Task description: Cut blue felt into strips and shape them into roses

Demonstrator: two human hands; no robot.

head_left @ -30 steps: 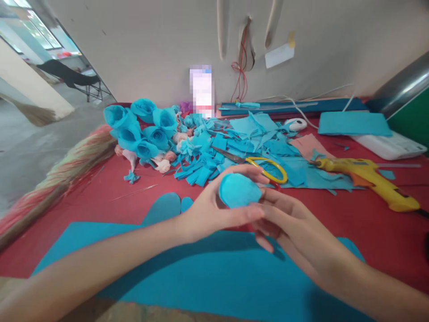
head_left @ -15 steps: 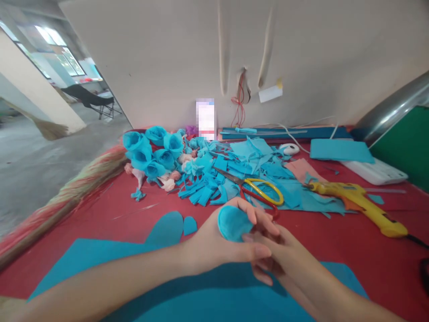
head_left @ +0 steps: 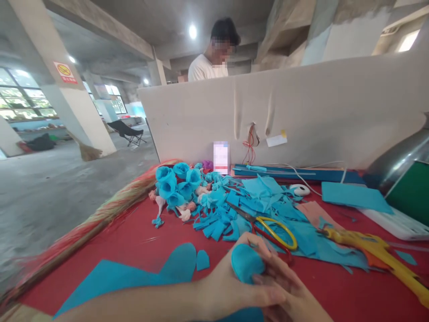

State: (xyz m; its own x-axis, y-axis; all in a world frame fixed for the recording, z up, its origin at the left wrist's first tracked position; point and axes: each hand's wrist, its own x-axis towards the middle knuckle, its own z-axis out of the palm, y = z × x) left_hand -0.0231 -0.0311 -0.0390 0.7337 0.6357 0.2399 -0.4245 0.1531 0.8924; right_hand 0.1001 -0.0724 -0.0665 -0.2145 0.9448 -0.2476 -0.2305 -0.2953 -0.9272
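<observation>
A cupped piece of blue crepe paper (head_left: pixel 247 264) with a rounded edge sits between my hands, low in the head view. My left hand (head_left: pixel 226 288) curls round it, thumb in front and fingers behind. From the other side my right hand (head_left: pixel 288 284) closes in, with fingertips against the paper's right edge; part of its grip is hidden. Below my forearm lies a large blue sheet (head_left: pixel 103 279). A rounded blue cutout (head_left: pixel 182 259) and a small blue scrap (head_left: pixel 203 260) rest just beyond my left wrist.
Scissors (head_left: pixel 276 232) with yellow and red handles lie on blue scraps (head_left: pixel 214 226). Blue paper flowers (head_left: pixel 166 182) stand at the back left. A yellow glue gun (head_left: pixel 372 246) lies right, near a white device (head_left: pixel 398 223). Beyond the board (head_left: pixel 197 116) is a person (head_left: pixel 208 67).
The view has tilted up, so the table sits lower and a person shows beyond the board. My hands still hold the blue crepe paper together.
</observation>
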